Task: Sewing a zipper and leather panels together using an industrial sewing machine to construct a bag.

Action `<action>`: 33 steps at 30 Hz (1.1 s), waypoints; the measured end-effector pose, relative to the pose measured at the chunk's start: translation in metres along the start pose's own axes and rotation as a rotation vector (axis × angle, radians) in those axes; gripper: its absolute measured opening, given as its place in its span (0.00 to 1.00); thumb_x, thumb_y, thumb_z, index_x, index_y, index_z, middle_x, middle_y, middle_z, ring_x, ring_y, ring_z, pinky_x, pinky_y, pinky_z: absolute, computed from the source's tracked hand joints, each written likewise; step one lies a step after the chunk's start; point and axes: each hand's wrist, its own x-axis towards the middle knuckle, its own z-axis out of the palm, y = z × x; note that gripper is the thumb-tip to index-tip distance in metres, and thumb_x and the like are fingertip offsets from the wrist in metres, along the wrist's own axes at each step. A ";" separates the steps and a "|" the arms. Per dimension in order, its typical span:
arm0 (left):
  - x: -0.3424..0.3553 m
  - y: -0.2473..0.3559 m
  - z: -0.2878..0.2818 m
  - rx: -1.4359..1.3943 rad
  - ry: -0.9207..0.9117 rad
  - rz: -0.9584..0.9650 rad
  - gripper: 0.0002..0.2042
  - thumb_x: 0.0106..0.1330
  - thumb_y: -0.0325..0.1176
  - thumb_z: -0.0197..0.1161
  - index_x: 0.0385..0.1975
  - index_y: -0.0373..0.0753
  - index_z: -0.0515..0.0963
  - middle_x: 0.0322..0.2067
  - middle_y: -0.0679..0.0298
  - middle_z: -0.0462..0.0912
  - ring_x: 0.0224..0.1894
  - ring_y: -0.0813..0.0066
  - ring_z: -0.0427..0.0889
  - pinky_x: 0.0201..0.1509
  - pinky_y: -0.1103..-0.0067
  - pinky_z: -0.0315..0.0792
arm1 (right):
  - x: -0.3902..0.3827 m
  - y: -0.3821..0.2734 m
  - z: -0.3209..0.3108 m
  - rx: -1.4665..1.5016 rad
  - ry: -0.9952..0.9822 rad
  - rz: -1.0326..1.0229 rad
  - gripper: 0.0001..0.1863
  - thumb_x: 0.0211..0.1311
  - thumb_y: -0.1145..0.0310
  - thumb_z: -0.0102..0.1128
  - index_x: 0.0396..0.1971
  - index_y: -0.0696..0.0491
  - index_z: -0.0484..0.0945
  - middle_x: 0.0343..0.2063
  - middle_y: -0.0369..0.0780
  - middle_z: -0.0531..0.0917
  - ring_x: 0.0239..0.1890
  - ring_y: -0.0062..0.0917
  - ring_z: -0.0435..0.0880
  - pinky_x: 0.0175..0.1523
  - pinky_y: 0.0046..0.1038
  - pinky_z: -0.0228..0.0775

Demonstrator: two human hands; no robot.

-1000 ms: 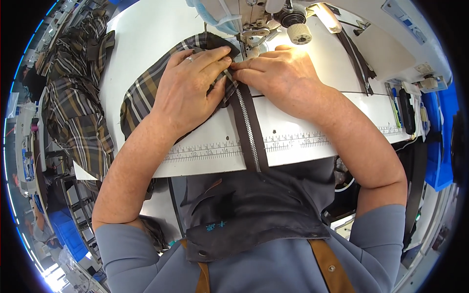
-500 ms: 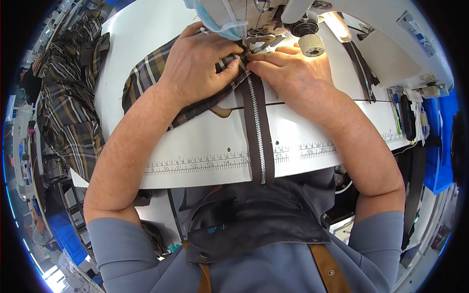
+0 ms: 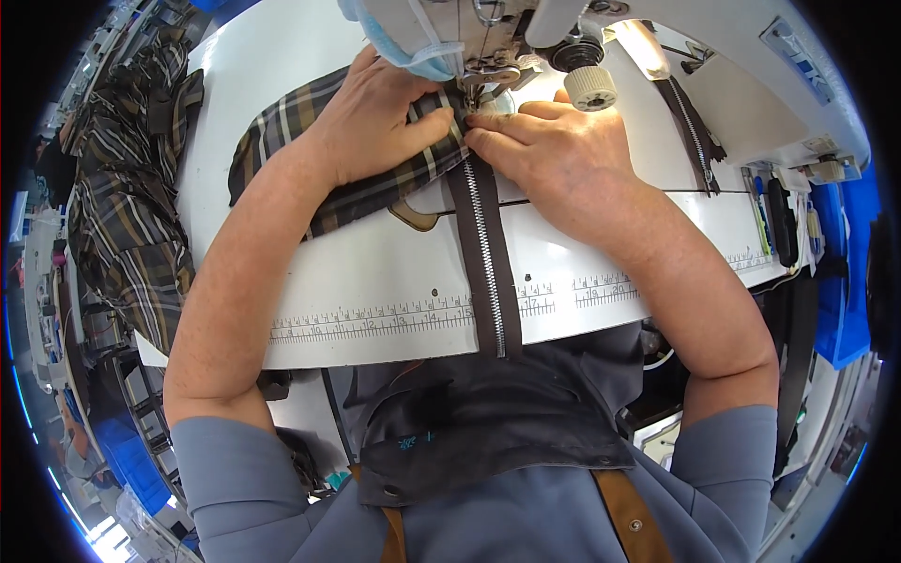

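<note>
My left hand [image 3: 375, 122] lies over a folded piece of dark plaid fabric [image 3: 282, 122], its thumb and fingers closing on the cloth beside the presser foot [image 3: 472, 94]. From the right, my right hand [image 3: 568, 150] pinches the fabric edge at the top of a dark brown zipper [image 3: 485, 253] with silver metal teeth. The upper end of this zipper meets the plaid piece just in front of the foot. Its tape runs down toward me and over the table's front edge. My fingers partly cover the join.
The sewing machine head [image 3: 563, 28] rises above both hands, with a light blue mask-like piece [image 3: 399, 42] hanging on it. A second zipper [image 3: 693, 131] lies at right. Bunched plaid cloth [image 3: 131, 188] sits at left. Printed rulers [image 3: 375, 324] line the table's near edge.
The plaid piece and the zipper's upper part have shifted slightly left and toward me. My left thumb has straightened along the cloth, and more of the presser foot shows between my hands.
</note>
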 end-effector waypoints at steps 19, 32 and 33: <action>-0.031 0.074 -0.020 -0.010 0.038 -0.039 0.22 0.53 0.27 0.71 0.51 0.32 0.82 0.58 0.53 0.85 0.56 0.56 0.87 0.61 0.67 0.79 | -0.004 0.000 0.005 0.082 0.101 -0.005 0.14 0.55 0.66 0.65 0.41 0.48 0.89 0.47 0.31 0.90 0.38 0.22 0.90 0.35 0.27 0.81; -0.033 0.076 -0.014 0.058 0.063 0.034 0.17 0.60 0.27 0.67 0.50 0.35 0.85 0.55 0.59 0.86 0.48 0.61 0.89 0.52 0.71 0.82 | -0.004 0.026 -0.008 1.102 -0.040 0.564 0.07 0.67 0.65 0.67 0.38 0.50 0.88 0.33 0.33 0.89 0.26 0.15 0.79 0.38 0.19 0.74; -0.034 0.077 -0.014 0.048 0.056 0.017 0.18 0.60 0.25 0.66 0.51 0.36 0.85 0.56 0.58 0.86 0.50 0.61 0.89 0.52 0.71 0.83 | -0.002 0.031 -0.007 1.261 0.015 0.580 0.07 0.68 0.65 0.66 0.38 0.52 0.87 0.33 0.32 0.89 0.26 0.13 0.78 0.39 0.18 0.74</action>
